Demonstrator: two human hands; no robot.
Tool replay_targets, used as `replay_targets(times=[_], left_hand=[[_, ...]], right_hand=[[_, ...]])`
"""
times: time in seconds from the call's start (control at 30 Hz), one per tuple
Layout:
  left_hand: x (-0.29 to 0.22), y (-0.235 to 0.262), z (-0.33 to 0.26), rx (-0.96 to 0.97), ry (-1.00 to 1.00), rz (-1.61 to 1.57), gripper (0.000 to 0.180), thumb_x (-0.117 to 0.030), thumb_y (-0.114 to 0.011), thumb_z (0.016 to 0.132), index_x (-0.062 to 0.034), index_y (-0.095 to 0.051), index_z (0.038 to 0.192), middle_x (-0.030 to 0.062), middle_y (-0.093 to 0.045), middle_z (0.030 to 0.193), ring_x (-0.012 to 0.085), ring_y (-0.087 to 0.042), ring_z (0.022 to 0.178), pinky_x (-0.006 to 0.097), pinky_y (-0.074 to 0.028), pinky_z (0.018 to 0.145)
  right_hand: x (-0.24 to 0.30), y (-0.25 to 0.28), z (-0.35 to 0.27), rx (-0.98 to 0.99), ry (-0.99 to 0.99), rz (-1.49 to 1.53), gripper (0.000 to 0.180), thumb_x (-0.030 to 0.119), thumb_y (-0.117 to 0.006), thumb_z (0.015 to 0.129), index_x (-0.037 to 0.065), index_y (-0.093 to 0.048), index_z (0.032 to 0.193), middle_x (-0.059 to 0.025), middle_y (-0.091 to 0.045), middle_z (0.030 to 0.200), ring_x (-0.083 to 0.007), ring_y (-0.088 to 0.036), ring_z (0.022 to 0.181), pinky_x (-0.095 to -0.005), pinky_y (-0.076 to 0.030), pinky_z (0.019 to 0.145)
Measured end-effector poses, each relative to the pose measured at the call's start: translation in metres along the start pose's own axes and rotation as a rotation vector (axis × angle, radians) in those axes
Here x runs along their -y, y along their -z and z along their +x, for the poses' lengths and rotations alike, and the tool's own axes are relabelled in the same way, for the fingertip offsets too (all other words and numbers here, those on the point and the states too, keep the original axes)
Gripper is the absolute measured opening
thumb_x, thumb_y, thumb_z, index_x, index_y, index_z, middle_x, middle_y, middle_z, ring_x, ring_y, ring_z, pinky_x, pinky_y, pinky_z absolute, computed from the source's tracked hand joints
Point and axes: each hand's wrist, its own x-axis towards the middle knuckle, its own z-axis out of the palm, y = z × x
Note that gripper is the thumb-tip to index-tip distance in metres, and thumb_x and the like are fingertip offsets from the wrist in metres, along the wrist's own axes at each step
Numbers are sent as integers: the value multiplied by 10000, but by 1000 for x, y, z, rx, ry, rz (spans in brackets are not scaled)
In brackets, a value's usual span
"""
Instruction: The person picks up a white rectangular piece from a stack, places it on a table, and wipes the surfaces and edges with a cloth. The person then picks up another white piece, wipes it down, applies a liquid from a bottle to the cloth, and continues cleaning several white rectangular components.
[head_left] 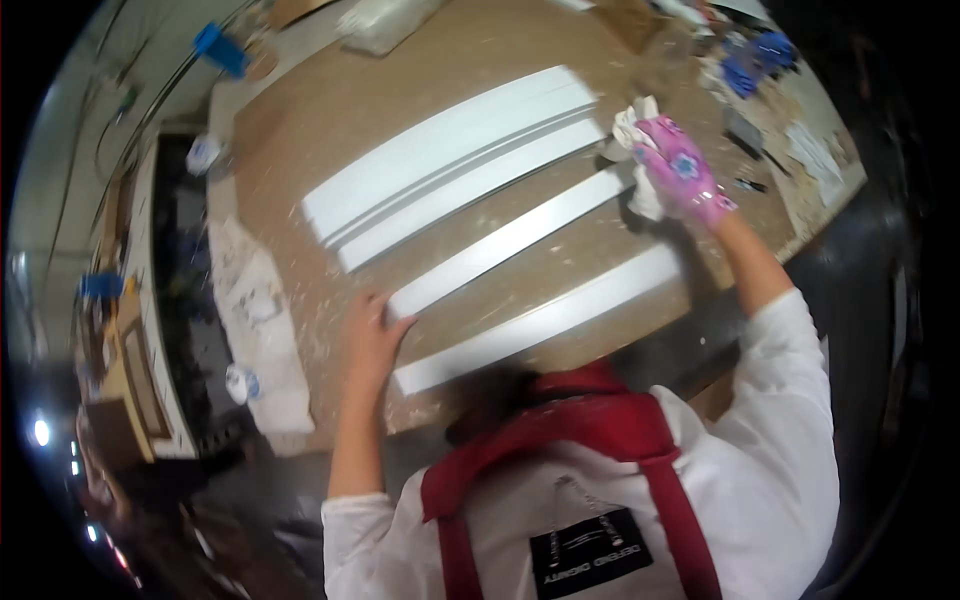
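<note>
A narrow white strip (pixel 505 240) lies slantwise on the brown work table. My bare left hand (pixel 372 338) pinches its near left end between thumb and fingers. At its far right end is my right hand (pixel 686 172), in a pink flowered glove, closed round a crumpled white cloth (pixel 648 198) that touches the strip. Nearer to me lies another white strip (pixel 550 318), touched by neither hand. Beyond the held strip are a wide white grooved board (pixel 450 150) and a narrower white piece (pixel 480 192) along its near side.
The brown table (pixel 300 125) carries paint smears. A stained cloth sheet (pixel 262 330) hangs over its left side. Blue crumpled material (pixel 755 62) and loose clutter fill the far right corner, with a dark block (pixel 742 133) nearby. A clear plastic bag (pixel 385 22) lies at the back.
</note>
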Motion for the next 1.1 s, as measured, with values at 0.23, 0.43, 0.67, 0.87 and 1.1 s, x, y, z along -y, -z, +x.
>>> replay_targets(times=[0.23, 0.43, 0.67, 0.87, 1.1], left_hand=[[18, -14, 1, -88, 2, -214, 718, -59, -764, 674, -29, -449, 1319, 133, -580, 1055, 258, -557, 996, 351, -432, 901], [11, -22, 6, -99, 109, -705, 935, -14, -781, 637, -16, -284, 1429, 99, -599, 1028, 195, -570, 975, 334, -418, 956], [42, -34, -9, -146, 49, -308, 868, -35, -790, 646, 0, -344, 1391, 105, -596, 1067, 190, -576, 936, 325, -435, 919], [24, -37, -2, -130, 75, -359, 755, -26, -760, 668, -13, -418, 1342, 131, -569, 1088, 247, -545, 997, 354, -428, 900], [-3, 3, -7, -42, 63, -181, 427, -146, -699, 768, -49, -591, 1169, 119, -609, 1057, 263, -569, 978, 365, -451, 849]], right_hand=[[102, -28, 31, 645, 106, -229, 264, 192, -528, 822, 68, -576, 1049, -156, -576, 1043, -306, -564, 980, -420, -471, 846], [285, -127, 30, -167, 1018, -1373, 414, 381, -451, 857, 146, -475, 1197, -123, -562, 1116, -240, -558, 1041, -507, -450, 895], [219, -78, 40, 346, 490, 187, 182, 164, -548, 770, 62, -625, 900, -146, -622, 878, -328, -630, 824, -426, -512, 704], [-15, -54, 0, 322, -155, -250, 251, 163, -498, 827, 34, -570, 1031, -177, -626, 1006, -350, -616, 927, -418, -510, 772], [-38, -3, -3, 47, -310, -17, 301, 249, -456, 915, 60, -572, 1119, -171, -633, 974, -318, -625, 915, -391, -498, 809]])
